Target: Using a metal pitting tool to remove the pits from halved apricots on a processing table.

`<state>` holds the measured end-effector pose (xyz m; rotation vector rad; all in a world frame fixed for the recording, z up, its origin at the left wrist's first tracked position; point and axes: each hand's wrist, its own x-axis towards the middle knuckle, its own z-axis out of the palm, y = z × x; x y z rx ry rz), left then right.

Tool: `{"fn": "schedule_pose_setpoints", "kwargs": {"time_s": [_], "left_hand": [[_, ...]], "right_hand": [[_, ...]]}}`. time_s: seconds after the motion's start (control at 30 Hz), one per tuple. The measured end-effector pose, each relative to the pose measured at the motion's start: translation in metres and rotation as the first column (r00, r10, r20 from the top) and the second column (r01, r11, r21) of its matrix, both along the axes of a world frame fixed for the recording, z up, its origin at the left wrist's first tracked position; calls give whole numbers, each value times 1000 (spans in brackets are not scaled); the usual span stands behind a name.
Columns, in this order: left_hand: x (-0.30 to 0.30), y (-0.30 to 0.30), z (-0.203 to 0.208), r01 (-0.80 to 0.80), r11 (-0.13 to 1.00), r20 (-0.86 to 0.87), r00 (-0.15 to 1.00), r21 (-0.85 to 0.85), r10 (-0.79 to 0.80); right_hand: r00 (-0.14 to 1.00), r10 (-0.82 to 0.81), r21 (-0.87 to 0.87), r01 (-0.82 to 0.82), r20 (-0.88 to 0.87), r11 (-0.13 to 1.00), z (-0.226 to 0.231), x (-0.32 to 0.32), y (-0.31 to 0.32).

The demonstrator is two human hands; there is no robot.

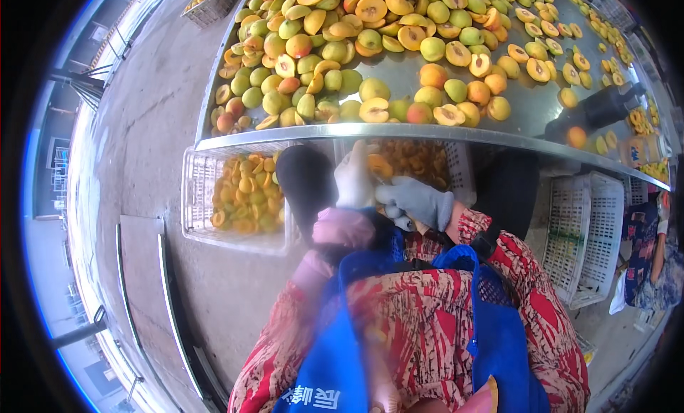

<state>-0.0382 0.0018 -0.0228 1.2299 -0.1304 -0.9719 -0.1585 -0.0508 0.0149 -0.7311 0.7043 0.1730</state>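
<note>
"Anything blurred?"
"The left hand (354,179), mid-dial, and the fruit half (380,166) at its fingertips. I can't tell what the right hand (419,199) grips."
"What's cut off?"
"The table (399,130), at twelve o'clock, by the upper edge."
"Hidden?"
"The far side of the white crate (231,241) at nine, under the table."

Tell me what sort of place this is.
Probably a fruit-processing workshop. A large metal table is heaped with cut and whole fruit, plastic crates hold more, and the floor looks like bare concrete.
</note>
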Motion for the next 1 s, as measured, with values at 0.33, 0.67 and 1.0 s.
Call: {"fn": "schedule_pose_setpoints", "kwargs": {"time_s": [0.33, 0.67, 1.0], "left_hand": [[0, 5, 16, 235, 950, 97, 961, 207, -259], [-2, -10, 19, 271, 950, -203, 933, -154, -299], [123, -5, 60, -595, 750, 945, 49, 288, -324]], "right_hand": [[974, 178, 161, -200, 140, 966, 3, -17, -13], [929, 84, 340, -215, 361, 916, 0, -35, -18], [946, 161, -661, -314, -283, 681, -109, -48, -19]]}}
